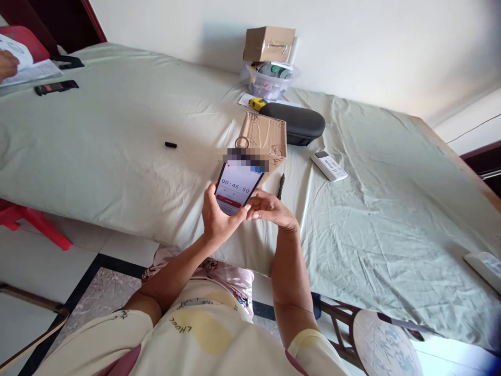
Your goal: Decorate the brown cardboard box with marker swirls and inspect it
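Observation:
A smartphone [237, 185] is held up over the near side of the table, its lit screen showing a timer reading 00:46:50 and a red button. My left hand [219, 216] is closed around its lower part, the thumb lying across the bottom corner. At the phone's lower right edge is my right hand [272, 208], fingers loosely bent and apart, the tips close to my left thumb. Behind the phone stands a taped cardboard box [264, 133] with a ring-shaped object [242, 142] at its left edge. A black pen [281, 186] lies just beyond my right hand.
Right of the box are a black case [295, 122] and a white remote [329, 166]. Behind sit a yellow tape measure [257, 104] and a plastic tub [270, 83] under another box [270, 44]. A black cap [170, 144] lies left. Another person's hand [8, 65] holds papers.

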{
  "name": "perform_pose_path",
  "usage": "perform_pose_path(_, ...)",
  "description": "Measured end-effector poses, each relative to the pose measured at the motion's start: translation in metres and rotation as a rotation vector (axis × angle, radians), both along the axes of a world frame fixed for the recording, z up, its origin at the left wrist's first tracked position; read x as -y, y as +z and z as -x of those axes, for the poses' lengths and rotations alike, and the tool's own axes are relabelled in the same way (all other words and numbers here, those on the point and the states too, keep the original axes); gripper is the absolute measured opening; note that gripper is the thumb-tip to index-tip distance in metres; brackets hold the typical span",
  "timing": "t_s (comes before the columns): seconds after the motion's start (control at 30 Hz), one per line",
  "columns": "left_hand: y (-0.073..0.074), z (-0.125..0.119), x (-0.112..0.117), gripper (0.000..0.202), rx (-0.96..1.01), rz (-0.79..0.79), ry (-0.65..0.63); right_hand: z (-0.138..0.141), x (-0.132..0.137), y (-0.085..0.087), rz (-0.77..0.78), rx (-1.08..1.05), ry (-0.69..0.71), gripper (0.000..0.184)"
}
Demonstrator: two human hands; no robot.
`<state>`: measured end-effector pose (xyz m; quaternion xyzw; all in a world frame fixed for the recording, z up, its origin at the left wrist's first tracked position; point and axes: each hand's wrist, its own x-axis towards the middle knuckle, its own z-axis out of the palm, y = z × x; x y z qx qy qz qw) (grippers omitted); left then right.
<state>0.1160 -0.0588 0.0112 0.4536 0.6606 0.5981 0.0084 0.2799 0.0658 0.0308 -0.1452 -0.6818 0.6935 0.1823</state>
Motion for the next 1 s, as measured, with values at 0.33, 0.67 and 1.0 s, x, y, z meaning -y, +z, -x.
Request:
perform_pose_path(0.33, 0.003, -0.008, -0.014, 0.093, 0.103, 0.0, 0.012, 0.027, 0.015, -0.012, -0.132, 0.031, 0.011, 0.052)
perform_pose_path(0.67, 0.002, -0.002, -0.013, 0.093, 0.033, -0.046, 0.093, 0.029, 0.015, -0.017, -0.09, -0.002, -0.034, 0.042)
perform_pose_path(1.0, 0.003, 0.124, -0.014, 0.092, 0.074, 0.465, 0.335, 0.031, 0.01, -0.019, 0.106, 0.085, -0.011, 0.052)
